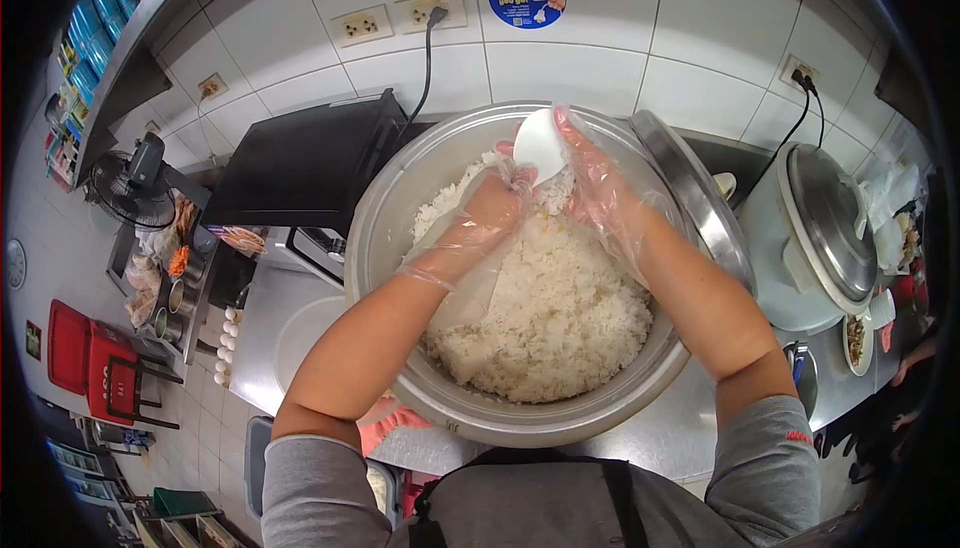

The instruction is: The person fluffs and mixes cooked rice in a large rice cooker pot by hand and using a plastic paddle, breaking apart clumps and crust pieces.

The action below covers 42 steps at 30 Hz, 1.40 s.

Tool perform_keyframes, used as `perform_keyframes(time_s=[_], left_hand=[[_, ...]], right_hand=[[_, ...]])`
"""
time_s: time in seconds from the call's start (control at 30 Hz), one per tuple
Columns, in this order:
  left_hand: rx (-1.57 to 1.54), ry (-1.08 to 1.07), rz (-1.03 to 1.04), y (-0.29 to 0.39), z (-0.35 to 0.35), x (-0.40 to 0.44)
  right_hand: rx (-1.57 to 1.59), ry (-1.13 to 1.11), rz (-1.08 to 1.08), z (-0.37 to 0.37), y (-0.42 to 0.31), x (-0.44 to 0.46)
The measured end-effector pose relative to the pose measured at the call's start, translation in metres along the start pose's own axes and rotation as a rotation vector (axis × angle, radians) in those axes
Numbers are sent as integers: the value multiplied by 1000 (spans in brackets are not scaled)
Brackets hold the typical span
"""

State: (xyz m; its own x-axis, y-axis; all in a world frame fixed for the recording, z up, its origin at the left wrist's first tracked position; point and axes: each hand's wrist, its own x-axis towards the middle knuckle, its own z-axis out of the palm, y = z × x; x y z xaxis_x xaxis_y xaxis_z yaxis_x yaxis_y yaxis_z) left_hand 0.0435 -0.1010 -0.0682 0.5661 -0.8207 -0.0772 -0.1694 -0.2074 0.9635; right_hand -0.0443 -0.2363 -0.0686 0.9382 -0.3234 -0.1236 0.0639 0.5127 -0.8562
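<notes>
A large round metal pot (373, 213) in front of me holds a heap of cooked white rice (560, 303). Over the pot's far side is a smooth white rounded thing, apparently a small bowl (541, 144). My left hand (503, 196), in a clear plastic glove, is closed around its near left side. On the right, my right hand (596, 168), gloved too, presses along the bowl with its fingers, close to some rice. Parts of both hands' fingers are hidden behind the bowl.
A metal lid (695, 198) leans against the pot's right side. Farther right stands a lidded rice cooker (800, 248). A black oven-like appliance (300, 163) is at the left, with eggs (228, 343) near the counter's left edge. Wall outlets (430, 12) have cords plugged in.
</notes>
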Motion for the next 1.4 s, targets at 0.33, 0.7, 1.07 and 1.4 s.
perform_keyframes(time_s=[0.33,0.7,1.07,1.4], left_hand=[[-63,77,70,33,-33,-29],[394,189,365,8,-43,-22],[1094,-173,269,24,-88,-73],[304,44,296,9,-77,-60]], right_hand=[[291,-64,-91,3,-18,-12],[164,-104,-224,11,-29,-32],[369,-145,-296,2,-31,-21],[288,-300,-148,16,-10,-11]])
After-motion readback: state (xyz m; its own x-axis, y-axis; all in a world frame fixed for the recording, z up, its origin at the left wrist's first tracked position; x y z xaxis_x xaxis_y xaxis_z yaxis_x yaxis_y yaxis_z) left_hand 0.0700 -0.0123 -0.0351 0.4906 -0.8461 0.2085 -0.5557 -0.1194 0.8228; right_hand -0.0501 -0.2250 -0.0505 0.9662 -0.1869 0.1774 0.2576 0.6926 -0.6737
